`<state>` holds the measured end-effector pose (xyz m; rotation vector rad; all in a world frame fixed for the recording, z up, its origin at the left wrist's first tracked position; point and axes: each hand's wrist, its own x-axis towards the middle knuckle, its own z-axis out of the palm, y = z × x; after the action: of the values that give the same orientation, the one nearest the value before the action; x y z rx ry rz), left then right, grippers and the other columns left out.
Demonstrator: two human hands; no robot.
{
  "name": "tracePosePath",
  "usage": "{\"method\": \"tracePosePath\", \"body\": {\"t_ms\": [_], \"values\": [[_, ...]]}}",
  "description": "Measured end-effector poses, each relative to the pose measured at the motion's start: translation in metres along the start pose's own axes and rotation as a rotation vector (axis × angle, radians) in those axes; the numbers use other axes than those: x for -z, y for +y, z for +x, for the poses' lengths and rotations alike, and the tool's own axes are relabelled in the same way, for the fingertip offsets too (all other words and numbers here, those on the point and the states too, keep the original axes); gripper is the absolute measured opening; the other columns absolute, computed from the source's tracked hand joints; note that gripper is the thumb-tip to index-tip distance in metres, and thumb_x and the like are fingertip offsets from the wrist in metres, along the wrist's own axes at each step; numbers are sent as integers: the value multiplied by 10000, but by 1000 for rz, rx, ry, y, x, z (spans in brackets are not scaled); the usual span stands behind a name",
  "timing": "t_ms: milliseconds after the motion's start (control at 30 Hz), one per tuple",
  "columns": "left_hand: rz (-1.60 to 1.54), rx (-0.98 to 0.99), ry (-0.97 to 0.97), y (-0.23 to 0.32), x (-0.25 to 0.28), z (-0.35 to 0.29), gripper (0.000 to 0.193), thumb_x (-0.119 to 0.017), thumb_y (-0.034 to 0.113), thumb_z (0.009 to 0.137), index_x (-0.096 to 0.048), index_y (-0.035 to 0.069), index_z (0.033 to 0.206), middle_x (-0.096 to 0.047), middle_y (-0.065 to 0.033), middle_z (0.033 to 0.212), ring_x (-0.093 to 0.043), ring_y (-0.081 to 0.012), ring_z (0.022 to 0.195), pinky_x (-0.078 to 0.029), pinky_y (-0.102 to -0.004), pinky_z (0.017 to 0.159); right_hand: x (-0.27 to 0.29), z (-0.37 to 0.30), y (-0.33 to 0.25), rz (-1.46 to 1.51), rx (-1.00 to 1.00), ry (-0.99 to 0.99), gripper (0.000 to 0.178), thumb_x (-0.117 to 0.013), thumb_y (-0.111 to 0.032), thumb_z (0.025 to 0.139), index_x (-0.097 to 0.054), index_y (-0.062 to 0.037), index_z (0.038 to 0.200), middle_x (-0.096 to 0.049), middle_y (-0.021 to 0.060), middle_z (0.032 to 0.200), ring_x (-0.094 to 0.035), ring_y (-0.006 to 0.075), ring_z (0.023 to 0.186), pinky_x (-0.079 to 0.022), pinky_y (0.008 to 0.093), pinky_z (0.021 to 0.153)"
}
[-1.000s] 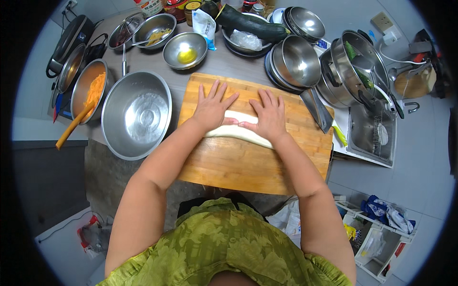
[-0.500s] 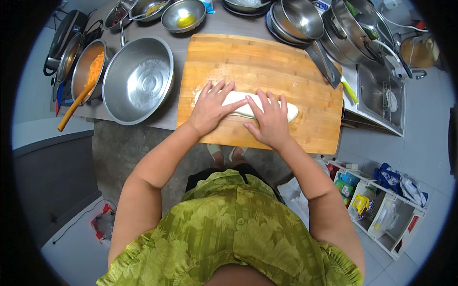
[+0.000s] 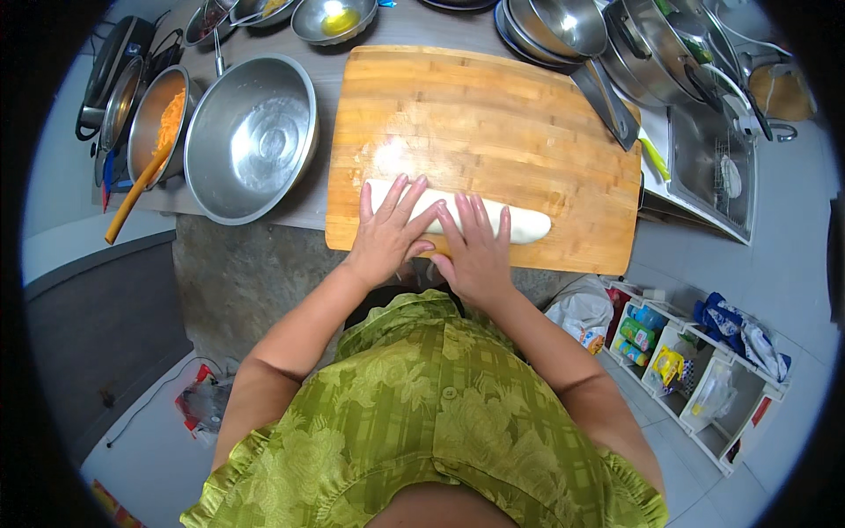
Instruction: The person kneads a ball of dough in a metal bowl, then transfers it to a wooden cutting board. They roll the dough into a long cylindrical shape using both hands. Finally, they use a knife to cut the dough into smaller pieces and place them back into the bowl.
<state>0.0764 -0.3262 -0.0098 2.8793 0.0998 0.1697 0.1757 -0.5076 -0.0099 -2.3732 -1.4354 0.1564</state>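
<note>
A smooth white log of dough (image 3: 531, 226) lies crosswise near the front edge of the wooden cutting board (image 3: 449, 106). My left hand (image 3: 387, 231) rests over its left part, fingers spread and reaching across the top. My right hand (image 3: 478, 251) lies close beside it on the middle of the log, its fingers also stretched out. Both palms are on the near side of the dough, and the hands partly hide it. The log's right end shows past my right hand.
Left of the board stand a large steel bowl (image 3: 251, 141) and a pot of shredded orange food (image 3: 172, 123) with a wooden-handled utensil (image 3: 136, 198). A cleaver (image 3: 607, 106) and a green-handled knife (image 3: 654, 158) lie at the board's right, beside stacked steel bowls (image 3: 563, 31) and a sink (image 3: 704, 163).
Both hands have drawn toward me and closer together, and the dough log has come slightly nearer the board's front edge. The view has shifted a little.
</note>
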Motion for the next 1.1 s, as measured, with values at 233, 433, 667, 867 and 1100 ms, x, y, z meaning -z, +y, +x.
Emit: {"method": "tracePosePath", "body": {"t_ms": [233,433,667,867,1100], "values": [[-26,77,-92,-39,-4,58,811,-680,610,767,-490,287,1487,-496,-127,1454,-411,-341,1400,-288,-638,1131,2,64,44,-159,-6,61,876,-699,-653,761,-502,-174,1467,-479,166,1432,-430,376,1347,-323,639,1062],[80,117,-2,-62,-2,106,862,-658,700,754,-478,318,1505,-420,-167,1534,-304,-367,1480,-209,-675,1151,11,112,88,-141,-27,103,860,-709,-717,723,-628,-124,1340,-497,192,1441,-395,378,1387,-297,603,1114],[160,146,-87,-93,-1,155,917,-638,734,763,-425,297,1541,-354,-156,1593,-203,-374,1526,-133,-723,1152,19,161,123,-216,17,135,837,-641,-741,768,-644,-104,1312,-470,185,1482,-388,377,1400,-261,616,1123],[121,-14,-72,-103,-7,165,823,-637,644,840,-407,302,1553,-299,-170,1630,-174,-384,1538,-123,-676,1189,18,176,128,-257,17,134,801,-629,-700,809,-594,-158,1399,-387,194,1560,-302,393,1467,-223,658,1144],[-133,-199,105,-72,-9,99,492,-593,337,945,-562,286,1433,-538,-243,1389,-543,-412,1267,-416,-540,1079,18,105,83,-215,34,30,724,-619,-602,882,-529,-195,1473,-352,214,1577,-257,435,1482,-201,687,1149]]}}
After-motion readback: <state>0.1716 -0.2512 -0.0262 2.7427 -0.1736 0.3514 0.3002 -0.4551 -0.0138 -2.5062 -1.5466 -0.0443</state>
